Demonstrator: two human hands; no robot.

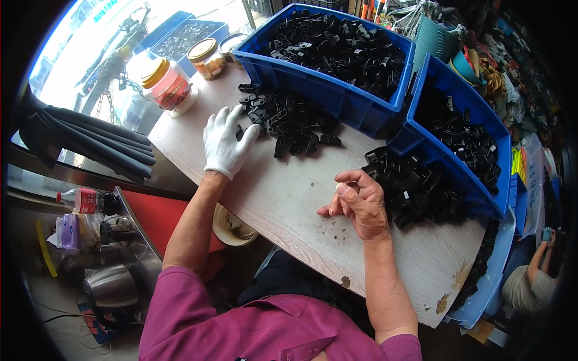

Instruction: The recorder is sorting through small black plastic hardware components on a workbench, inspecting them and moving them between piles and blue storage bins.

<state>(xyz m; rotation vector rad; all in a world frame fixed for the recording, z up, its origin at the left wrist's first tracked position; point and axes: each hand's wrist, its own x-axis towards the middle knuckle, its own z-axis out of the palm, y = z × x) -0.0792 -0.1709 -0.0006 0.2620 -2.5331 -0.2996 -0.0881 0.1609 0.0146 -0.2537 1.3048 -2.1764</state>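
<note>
This looks like a workshop: big blue bins (337, 102) full of small black parts (289, 117), more of them heaped on a worn, chipped worktop (283, 198), and another person (530, 287) at the right edge.

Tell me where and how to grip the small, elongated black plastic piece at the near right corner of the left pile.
Pinch the piece across its narrow middle, probably with the bare right hand, from the near side. It seems to lie flat, its length running left to right, with bare pale wood-grain tabletop on that side, while other black plastic pieces sit by its left end.
</note>
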